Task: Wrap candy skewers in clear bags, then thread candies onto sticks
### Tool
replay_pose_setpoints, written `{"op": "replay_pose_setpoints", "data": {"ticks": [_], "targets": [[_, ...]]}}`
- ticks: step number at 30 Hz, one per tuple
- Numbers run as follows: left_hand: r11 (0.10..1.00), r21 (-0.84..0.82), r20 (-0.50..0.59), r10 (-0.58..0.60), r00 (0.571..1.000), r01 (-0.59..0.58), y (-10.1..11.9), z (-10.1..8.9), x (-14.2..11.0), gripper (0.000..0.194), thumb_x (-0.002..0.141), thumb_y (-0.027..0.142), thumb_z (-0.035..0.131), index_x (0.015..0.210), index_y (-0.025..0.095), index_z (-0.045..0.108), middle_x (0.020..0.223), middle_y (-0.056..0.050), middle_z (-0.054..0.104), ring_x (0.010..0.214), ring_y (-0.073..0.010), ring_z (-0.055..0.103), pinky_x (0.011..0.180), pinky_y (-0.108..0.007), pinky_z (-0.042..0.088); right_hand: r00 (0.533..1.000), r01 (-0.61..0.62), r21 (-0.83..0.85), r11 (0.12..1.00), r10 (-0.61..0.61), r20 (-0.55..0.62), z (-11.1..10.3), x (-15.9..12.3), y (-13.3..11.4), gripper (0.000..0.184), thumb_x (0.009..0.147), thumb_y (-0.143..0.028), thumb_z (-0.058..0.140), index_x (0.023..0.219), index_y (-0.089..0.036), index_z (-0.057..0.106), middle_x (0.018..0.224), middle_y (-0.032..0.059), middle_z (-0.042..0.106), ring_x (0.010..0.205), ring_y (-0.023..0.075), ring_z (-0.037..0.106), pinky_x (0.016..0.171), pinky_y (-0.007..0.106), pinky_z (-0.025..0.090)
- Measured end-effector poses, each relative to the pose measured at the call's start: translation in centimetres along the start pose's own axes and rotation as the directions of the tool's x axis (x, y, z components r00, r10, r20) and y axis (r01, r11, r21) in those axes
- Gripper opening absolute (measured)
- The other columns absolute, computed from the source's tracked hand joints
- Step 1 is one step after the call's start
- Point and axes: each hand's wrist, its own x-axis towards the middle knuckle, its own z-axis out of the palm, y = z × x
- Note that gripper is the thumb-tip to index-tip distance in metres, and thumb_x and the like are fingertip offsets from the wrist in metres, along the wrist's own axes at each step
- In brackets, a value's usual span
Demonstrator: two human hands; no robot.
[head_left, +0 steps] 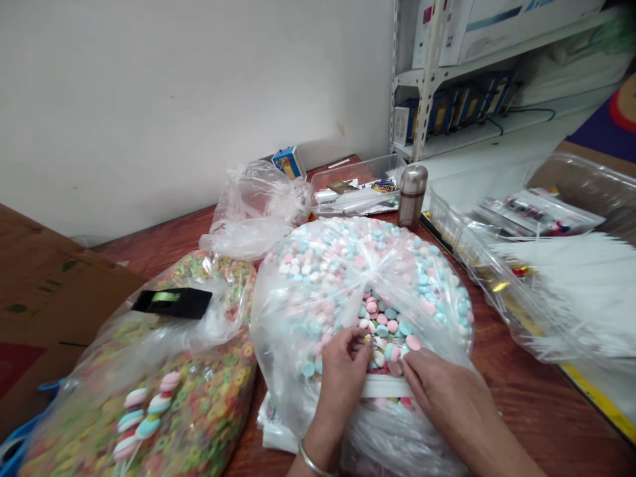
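A large transparent plastic bag (365,278) packed with round pastel pink, blue and white candies lies on the wooden table (527,397). It is gathered into a knot-like twist near its top. My left hand (340,377) and my right hand (447,397) are at a slit in the bag, pinching its plastic on either side. A white strip (385,386) runs across the opening between them, and loose candies show through the gap. A metal bangle (313,464) circles my left wrist. Left of my hands, a second bag (199,397) holds multicoloured candy rings.
A flattened cardboard box (50,298) lies at far left. Behind the bags are crumpled plastic (256,212), a steel flask (412,195) and a transparent tray of small items (352,189). A large transparent bin (527,252) sits right, below metal shelving (427,79).
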Motion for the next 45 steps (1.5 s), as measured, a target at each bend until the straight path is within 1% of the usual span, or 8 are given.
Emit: {"op": "replay_pose_setpoints", "data": {"ticks": [4, 10, 13, 17, 23, 30, 36, 45], "targets": [[0.997, -0.068, 0.002, -0.040, 0.999, 0.040, 0.0, 0.2, -0.1, 0.015, 0.080, 0.023, 0.064, 0.092, 0.015, 0.070, 0.083, -0.007, 0.071, 0.069, -0.0180, 0.064, 0.064, -0.029, 0.051, 0.996, 0.055, -0.029, 0.998, -0.057, -0.062, 0.3, -0.4, 0.1, 0.025, 0.097, -0.031, 0.047, 0.076, -0.028, 0.061, 0.084, 0.0017, 0.075, 0.050, 0.0176, 0.067, 0.043, 0.028, 0.021], [0.994, 0.067, -0.045, 0.085, 0.995, -0.081, 0.5, 0.3, -0.6, 0.016, 0.081, 0.022, 0.064, 0.092, 0.019, 0.075, 0.086, -0.006, 0.071, 0.081, -0.0194, 0.064, 0.074, -0.031, 0.050, 0.989, 0.065, -0.071, 0.995, -0.074, -0.125, 0.5, -0.5, -0.4, 0.016, 0.092, -0.027, 0.053, 0.078, -0.027, 0.062, 0.102, 0.0063, 0.076, 0.048, 0.0155, 0.065, 0.041, 0.029, 0.021], [0.992, -0.113, 0.002, -0.051, 0.999, 0.051, 0.6, 0.5, -0.6, 0.019, 0.079, 0.024, 0.066, 0.095, 0.017, 0.075, 0.081, -0.006, 0.071, 0.074, -0.0182, 0.063, 0.069, -0.029, 0.050, 0.990, 0.071, -0.038, 0.997, -0.075, -0.117, 0.3, -0.5, -0.6, 0.017, 0.093, -0.024, 0.052, 0.080, -0.027, 0.062, 0.095, 0.0034, 0.075, 0.051, 0.0148, 0.066, 0.042, 0.029, 0.022], [0.879, -0.385, 0.112, -0.258, 0.960, 0.281, 0.7, 0.6, -0.4, 0.023, 0.073, 0.025, 0.072, 0.093, 0.013, 0.074, 0.067, -0.003, 0.069, 0.061, -0.0146, 0.060, 0.062, -0.026, 0.048, 0.994, 0.056, -0.034, 0.998, -0.059, -0.096, -0.4, -0.7, -1.0, 0.023, 0.096, -0.026, 0.046, 0.078, -0.026, 0.061, 0.072, 0.0003, 0.068, 0.055, 0.0165, 0.066, 0.046, 0.030, 0.023], [0.710, -0.592, 0.182, -0.343, 0.922, 0.381, 1.0, 0.4, -0.6, 0.031, 0.067, 0.029, 0.082, 0.092, 0.012, 0.075, 0.075, -0.005, 0.073, 0.064, -0.0125, 0.062, 0.065, -0.023, 0.048, 0.984, 0.062, 0.042, 0.997, -0.054, -0.171, -0.3, -0.7, -0.9, 0.037, 0.100, -0.030, 0.035, 0.073, -0.026, 0.060, 0.068, 0.0010, 0.065, 0.053, 0.0152, 0.062, 0.046, 0.029, 0.025], [0.519, -0.744, 0.328, -0.267, 0.906, 0.422, 1.9, 0.0, -1.2, 0.044, 0.066, 0.021, 0.085, 0.107, 0.015, 0.069, 0.095, -0.009, 0.072, 0.086, -0.0189, 0.067, 0.080, -0.030, 0.052, 0.992, 0.088, 0.337, 0.937, -0.051, -0.118, 0.5, -0.8, -1.1, 0.032, 0.101, -0.027, 0.032, 0.088, -0.027, 0.061, 0.082, 0.0025, 0.068, 0.073, 0.0181, 0.068, 0.060, 0.025, 0.046], [0.526, -0.775, 0.216, -0.300, 0.929, 0.350, 2.1, -1.5, -1.3, 0.041, 0.070, 0.020, 0.082, 0.109, 0.016, 0.069, 0.096, -0.007, 0.072, 0.082, -0.0169, 0.068, 0.075, -0.027, 0.055, 0.995, 0.083, 0.382, 0.920, -0.053, -0.088, 0.7, -1.1, -0.7, 0.029, 0.100, -0.029, 0.036, 0.122, -0.028, 0.055, 0.101, 0.0044, 0.073, 0.084, 0.0197, 0.072, 0.063, 0.026, 0.053], [0.410, -0.788, 0.311, -0.378, 0.872, 0.459, 1.8, -1.5, -2.0, 0.023, 0.066, 0.022, 0.086, 0.083, 0.014, 0.074, 0.086, -0.005, 0.071, 0.077, -0.0143, 0.066, 0.074, -0.024, 0.054, 0.993, 0.116, 0.423, 0.899, -0.116, -0.028, 0.8, -1.9, -1.4, 0.027, 0.099, -0.022, 0.029, 0.087, -0.026, 0.054, 0.076, 0.0000, 0.066, 0.065, 0.0164, 0.067, 0.056, 0.025, 0.045]]}}
